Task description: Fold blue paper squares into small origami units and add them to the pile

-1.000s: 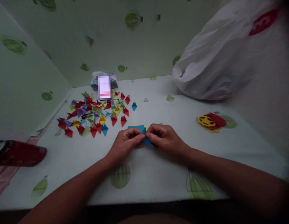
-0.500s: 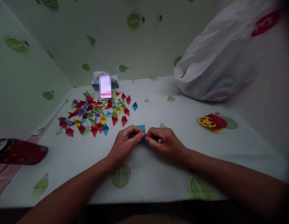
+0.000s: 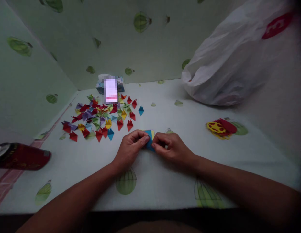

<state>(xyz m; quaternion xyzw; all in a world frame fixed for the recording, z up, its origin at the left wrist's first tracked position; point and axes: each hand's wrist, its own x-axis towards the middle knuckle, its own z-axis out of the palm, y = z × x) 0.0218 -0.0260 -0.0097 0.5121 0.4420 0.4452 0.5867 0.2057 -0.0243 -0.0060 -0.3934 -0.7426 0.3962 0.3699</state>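
Between my two hands is a small blue sheet of origami paper [image 3: 150, 145], partly covered by my fingers. My left hand [image 3: 133, 145] pinches its left side between thumb and forefinger. Opposite it, my right hand [image 3: 172, 147] is closed in a pinch at the paper's right edge. A yellow edge of paper [image 3: 152, 132] shows just behind the blue one; whether it is a separate sheet I cannot tell. To the left and beyond my hands lies a loose pile of folded paper cranes [image 3: 99, 118] in red, yellow, blue, green and purple.
A red can [image 3: 23, 157] stands at the left edge. Behind the pile, a lit phone [image 3: 111, 90] leans on a tissue box [image 3: 120, 84]. A white plastic bag [image 3: 220, 64] fills the back right, with red and yellow cut-out pieces [image 3: 220, 127] in front of it.
My fingertips have drawn slightly apart on the blue paper, the left thumb moving a little left. The whole view has shifted slightly; the other things stay put.
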